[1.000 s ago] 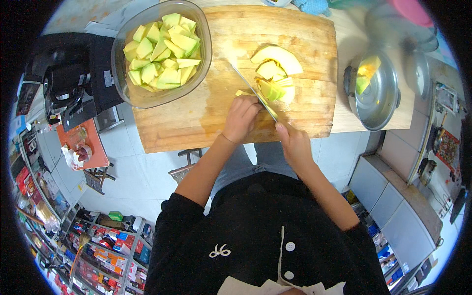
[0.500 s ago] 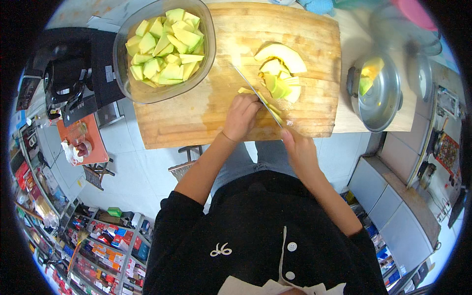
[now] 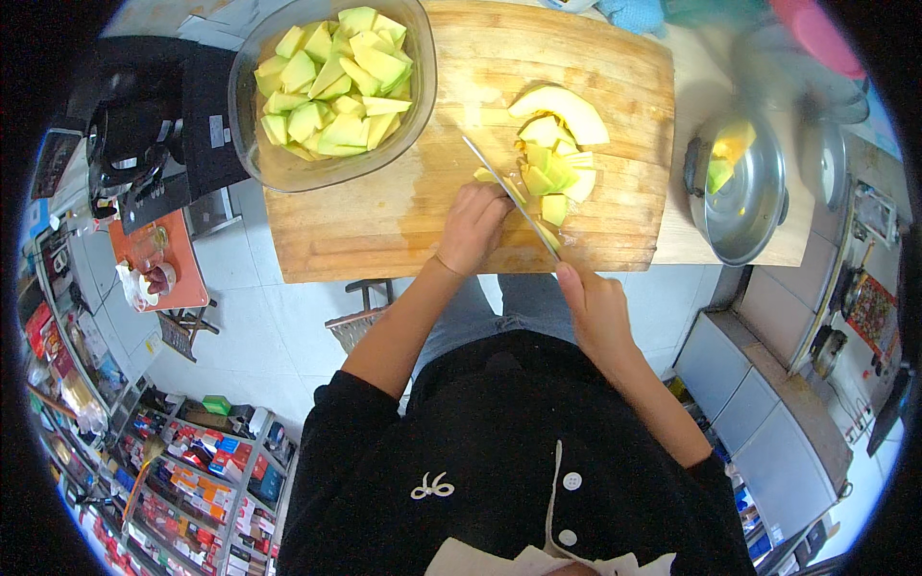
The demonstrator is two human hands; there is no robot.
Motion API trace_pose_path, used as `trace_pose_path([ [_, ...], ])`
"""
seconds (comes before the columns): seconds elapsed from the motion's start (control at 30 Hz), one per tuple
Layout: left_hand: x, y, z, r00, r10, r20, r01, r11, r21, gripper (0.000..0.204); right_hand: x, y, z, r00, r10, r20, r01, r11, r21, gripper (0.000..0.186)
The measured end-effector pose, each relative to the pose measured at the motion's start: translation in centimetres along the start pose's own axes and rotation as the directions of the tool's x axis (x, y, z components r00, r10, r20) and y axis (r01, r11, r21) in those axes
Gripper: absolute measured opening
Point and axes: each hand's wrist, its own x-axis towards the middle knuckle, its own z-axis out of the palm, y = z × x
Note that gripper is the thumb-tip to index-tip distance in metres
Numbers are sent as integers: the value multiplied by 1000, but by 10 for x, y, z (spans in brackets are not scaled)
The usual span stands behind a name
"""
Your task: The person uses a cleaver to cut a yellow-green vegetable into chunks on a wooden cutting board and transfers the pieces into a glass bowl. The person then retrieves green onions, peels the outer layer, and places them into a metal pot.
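In my right hand (image 3: pixel 597 305) is the handle of a knife (image 3: pixel 495 175), its blade slanting up and to the left over the wooden cutting board (image 3: pixel 365 230). My left hand (image 3: pixel 473 227) presses a piece of pale yellow-green melon (image 3: pixel 487 177) to the board, fingers curled close beside the blade. The fingers partly hide that piece. Right of the knife lie a pile of cut melon chunks (image 3: pixel 547 171), one chunk (image 3: pixel 555 209) apart at the near side, and a curved melon wedge (image 3: pixel 569 108) behind them.
A clear bowl (image 3: pixel 252 163) full of melon chunks stands on the board's far left. To the right is a metal pot (image 3: pixel 759 226) with orange and green scraps inside. A blue cloth (image 3: pixel 634 13) lies at the back. Below left stands a stool (image 3: pixel 360 326).
A chunk has come away on the right side of the blade and lies near the pile. The knife stays over the piece under my left hand. The whole view has shifted slightly.
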Motion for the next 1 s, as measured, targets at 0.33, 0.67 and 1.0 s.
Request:
trace_pose_path([
  [0.33,-1,-1,-6,998,-62,-11,62,998,5,20,0,2,-3,998,36,-41,-32,994,109,41],
  [0.67,-2,0,-7,997,-73,-2,73,997,10,17,30,-6,40,930,-225,-291,214,974,-70,39],
  [1.0,-3,-2,-6,996,-85,-15,85,996,-10,17,-11,4,-5,995,76,63,-82,992,98,44],
])
